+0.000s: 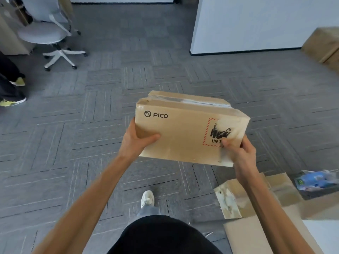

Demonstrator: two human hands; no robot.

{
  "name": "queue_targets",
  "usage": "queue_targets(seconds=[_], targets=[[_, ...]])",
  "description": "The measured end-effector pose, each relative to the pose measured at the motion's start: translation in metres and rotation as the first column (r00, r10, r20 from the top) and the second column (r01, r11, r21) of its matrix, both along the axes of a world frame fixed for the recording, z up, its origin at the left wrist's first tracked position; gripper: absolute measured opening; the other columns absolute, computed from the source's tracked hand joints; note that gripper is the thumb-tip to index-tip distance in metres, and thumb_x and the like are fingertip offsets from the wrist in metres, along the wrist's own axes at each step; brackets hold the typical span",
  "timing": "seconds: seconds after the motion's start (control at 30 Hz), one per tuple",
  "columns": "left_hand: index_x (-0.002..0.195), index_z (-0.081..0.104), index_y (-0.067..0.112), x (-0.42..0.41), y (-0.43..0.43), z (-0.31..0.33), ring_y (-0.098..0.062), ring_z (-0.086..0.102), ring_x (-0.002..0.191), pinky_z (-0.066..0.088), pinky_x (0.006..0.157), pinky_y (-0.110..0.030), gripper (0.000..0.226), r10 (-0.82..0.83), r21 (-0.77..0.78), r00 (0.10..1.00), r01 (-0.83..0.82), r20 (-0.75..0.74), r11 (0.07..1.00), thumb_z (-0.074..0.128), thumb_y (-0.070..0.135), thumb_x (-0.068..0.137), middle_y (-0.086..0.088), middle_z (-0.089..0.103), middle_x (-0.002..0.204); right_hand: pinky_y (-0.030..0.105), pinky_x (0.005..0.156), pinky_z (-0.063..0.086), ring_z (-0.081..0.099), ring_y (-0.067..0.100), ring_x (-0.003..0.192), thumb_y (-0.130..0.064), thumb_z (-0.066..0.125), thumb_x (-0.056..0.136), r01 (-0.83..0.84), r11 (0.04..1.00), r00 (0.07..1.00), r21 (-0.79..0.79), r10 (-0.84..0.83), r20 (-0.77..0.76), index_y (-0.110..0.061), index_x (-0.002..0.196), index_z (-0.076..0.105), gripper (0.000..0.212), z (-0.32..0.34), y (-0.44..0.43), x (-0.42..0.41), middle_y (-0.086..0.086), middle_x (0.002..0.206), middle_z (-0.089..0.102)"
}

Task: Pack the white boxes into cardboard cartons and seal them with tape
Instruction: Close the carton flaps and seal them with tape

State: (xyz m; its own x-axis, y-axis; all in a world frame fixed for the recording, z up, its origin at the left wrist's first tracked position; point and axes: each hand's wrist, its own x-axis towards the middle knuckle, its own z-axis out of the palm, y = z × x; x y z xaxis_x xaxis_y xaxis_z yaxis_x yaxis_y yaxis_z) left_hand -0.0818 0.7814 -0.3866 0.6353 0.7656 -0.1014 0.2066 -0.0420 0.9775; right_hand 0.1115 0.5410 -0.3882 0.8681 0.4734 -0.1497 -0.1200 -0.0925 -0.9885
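I hold a closed brown cardboard carton in the air above the grey carpet. It carries a PICO logo and a red-bordered battery label, and clear tape runs along its top seam. My left hand grips its lower left corner, thumb lying on the front face. My right hand grips the lower right corner, thumb on the label. No white boxes are in view.
Flattened or open cartons lie on the floor at lower right, with a blue packet beside them. An office chair stands far left near another person's feet. A white partition and a carton stand far right.
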Motion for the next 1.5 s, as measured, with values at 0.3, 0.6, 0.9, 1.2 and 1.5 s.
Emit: queue_targets(seconds=[0.3, 0.6, 0.9, 1.2, 1.5], targets=[[0.133, 0.047, 0.027, 0.173, 0.098, 0.017, -0.008, 0.061, 0.108, 0.052, 0.090, -0.035, 0.075, -0.366, 0.015, 0.930, 0.367, -0.045, 0.930, 0.087, 0.026, 0.069, 0.012, 0.064, 0.117, 0.046, 0.090, 0.055, 0.070, 0.024, 0.101, -0.004, 0.068, 0.087, 0.379, 0.924, 0.925, 0.045, -0.377, -0.034, -0.011, 0.117, 0.063, 0.031, 0.005, 0.047, 0.069, 0.005, 0.109, 0.074], [0.127, 0.047, 0.024, 0.368, 0.087, 0.016, 0.000, 0.060, 0.101, 0.048, 0.077, -0.018, 0.066, -0.639, 0.045, 0.766, 0.643, -0.078, 0.765, 0.084, 0.014, 0.073, 0.009, 0.063, 0.114, 0.045, 0.090, 0.056, 0.069, 0.024, 0.103, -0.009, 0.069, 0.088, 0.664, 0.741, 0.748, 0.103, -0.661, -0.062, -0.015, 0.119, 0.063, 0.033, -0.022, 0.033, 0.165, 0.004, 0.111, 0.073], [0.131, 0.047, 0.025, 0.542, 0.050, 0.018, 0.000, 0.061, 0.104, 0.049, 0.083, -0.022, 0.072, -0.853, 0.036, 0.517, 0.856, -0.075, 0.515, 0.086, 0.016, 0.071, 0.012, 0.065, 0.115, 0.038, 0.084, 0.055, 0.069, 0.021, 0.100, -0.006, 0.069, 0.086, 0.875, 0.466, 0.478, 0.136, -0.876, -0.073, -0.017, 0.115, 0.066, 0.031, -0.014, 0.015, 0.240, 0.000, 0.105, 0.074], [0.131, 0.046, 0.023, 0.707, -0.013, -0.015, -0.004, 0.062, 0.106, 0.050, 0.083, -0.022, 0.071, -0.999, -0.017, 0.026, 0.999, -0.048, 0.027, 0.085, 0.017, 0.072, 0.008, 0.064, 0.116, 0.040, 0.081, 0.056, 0.070, 0.026, 0.099, -0.004, 0.068, 0.086, 0.998, -0.013, -0.007, 0.068, -0.996, -0.094, -0.016, 0.116, 0.065, 0.032, -0.027, 0.036, 0.286, 0.005, 0.106, 0.074], [0.135, 0.043, 0.018, 0.789, -0.111, -0.032, -0.004, 0.059, 0.106, 0.048, 0.080, -0.016, 0.076, -0.796, -0.058, -0.586, 0.809, -0.154, -0.585, 0.084, 0.019, 0.071, 0.007, 0.062, 0.117, 0.036, 0.080, 0.058, 0.071, 0.019, 0.095, -0.005, 0.067, 0.087, 0.808, -0.589, -0.585, -0.012, -0.799, -0.141, -0.023, 0.111, 0.067, 0.030, -0.040, 0.116, 0.300, 0.000, 0.103, 0.075]])
